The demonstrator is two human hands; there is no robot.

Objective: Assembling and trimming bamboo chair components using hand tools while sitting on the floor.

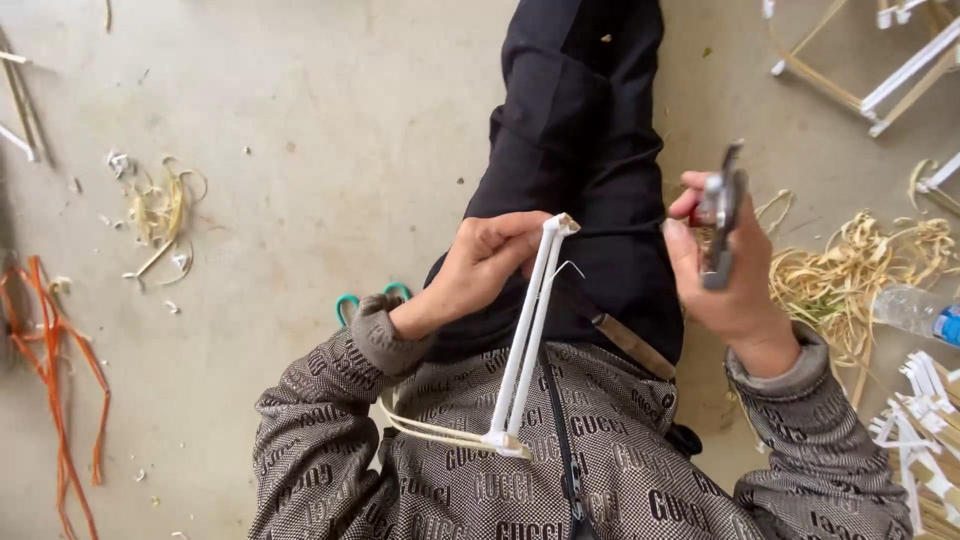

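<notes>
My left hand (478,262) grips the upper end of a pair of white sticks (525,340) joined at both ends, held slanted over my lap. A thin pale strip (425,430) loops from the sticks' lower end across my patterned jacket. A short wire tail pokes out near the top of the sticks. My right hand (725,280) is closed around a small metal tool (722,210) with a red part, held upright a little to the right of the sticks. My legs in black trousers (580,150) stretch out ahead.
Pale shavings (850,265) lie heaped on the concrete floor at right, beside a clear plastic bottle (915,310). White stick frames (915,420) are stacked at the lower right and more stand at the top right. Orange cord (55,370) trails at left, near another small shavings pile (160,215).
</notes>
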